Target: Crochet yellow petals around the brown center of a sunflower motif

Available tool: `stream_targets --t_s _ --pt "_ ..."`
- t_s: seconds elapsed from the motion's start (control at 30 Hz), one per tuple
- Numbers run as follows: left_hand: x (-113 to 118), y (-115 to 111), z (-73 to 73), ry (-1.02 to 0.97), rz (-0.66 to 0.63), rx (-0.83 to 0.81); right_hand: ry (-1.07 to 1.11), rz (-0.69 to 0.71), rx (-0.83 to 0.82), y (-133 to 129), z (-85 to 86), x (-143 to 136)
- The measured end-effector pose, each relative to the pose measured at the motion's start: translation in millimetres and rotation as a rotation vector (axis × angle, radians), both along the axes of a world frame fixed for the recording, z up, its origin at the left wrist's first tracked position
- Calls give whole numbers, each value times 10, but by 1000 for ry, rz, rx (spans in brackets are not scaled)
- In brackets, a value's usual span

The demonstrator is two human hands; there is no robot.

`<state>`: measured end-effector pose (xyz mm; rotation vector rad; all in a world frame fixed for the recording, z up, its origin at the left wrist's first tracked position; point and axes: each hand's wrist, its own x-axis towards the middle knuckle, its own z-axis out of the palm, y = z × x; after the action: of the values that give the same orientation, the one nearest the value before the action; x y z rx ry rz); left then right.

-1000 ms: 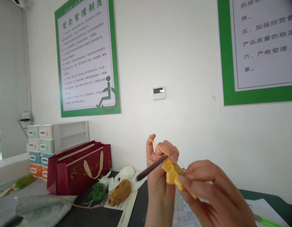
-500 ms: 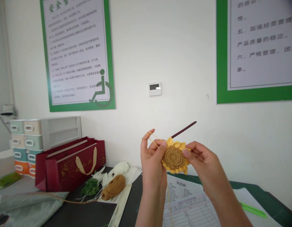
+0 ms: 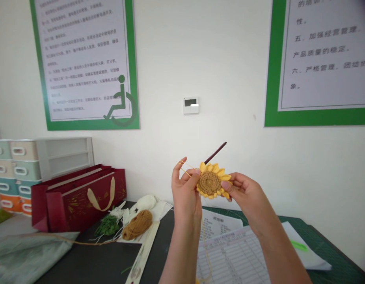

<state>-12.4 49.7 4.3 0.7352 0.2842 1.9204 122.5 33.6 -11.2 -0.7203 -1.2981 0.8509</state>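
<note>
A crocheted sunflower [image 3: 209,184] with a brown centre and yellow petals is held up between both hands. My left hand [image 3: 186,189] pinches its left edge, and yellow yarn loops over the raised index finger. My right hand [image 3: 244,191] grips the right edge between thumb and fingers. Behind the upper petals a dark crochet hook [image 3: 215,153] sticks out up and to the right; its lower end is hidden. A strand of yellow yarn [image 3: 206,252] hangs down over the printed papers.
Printed sheets [image 3: 232,256] lie on a green mat [image 3: 321,246]. To the left are a brown yarn ball [image 3: 138,225], green yarn [image 3: 108,225], white yarn [image 3: 146,202], a dark red gift bag [image 3: 84,201], a grey cloth [image 3: 31,256] and small drawers [image 3: 24,170]. A green highlighter [image 3: 298,246] rests at right.
The view has shifted slightly. Both hands and the sunflower sit a little further left and higher in the picture; the flower has tilted and its upper petals look more spread. The grips stay.
</note>
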Motion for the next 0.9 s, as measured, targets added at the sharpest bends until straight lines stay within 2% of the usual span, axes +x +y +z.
stream_targets --t_s 0.1,0.23,0.33,0.43,0.53,0.7,0.9 --pt "-5 1 8 -11 -35 -8 29 19 14 -11 -9 -9" --pt "-17 39 1 -41 -75 -23 -25 154 22 4 -39 -67" --pt "-52 79 -2 -56 -55 -26 -112 238 -3 41 -68 -137" --pt "-128 127 0 -72 20 -28 -204 261 -22 73 -86 -159" --pt "-258 191 5 -100 128 -33 -319 186 -26 123 -101 -64" --pt "-573 316 -8 -140 287 -46 -485 -25 -22 278 -148 283" --pt "-912 409 -50 -187 436 -62 -617 -127 -39 408 -220 682"
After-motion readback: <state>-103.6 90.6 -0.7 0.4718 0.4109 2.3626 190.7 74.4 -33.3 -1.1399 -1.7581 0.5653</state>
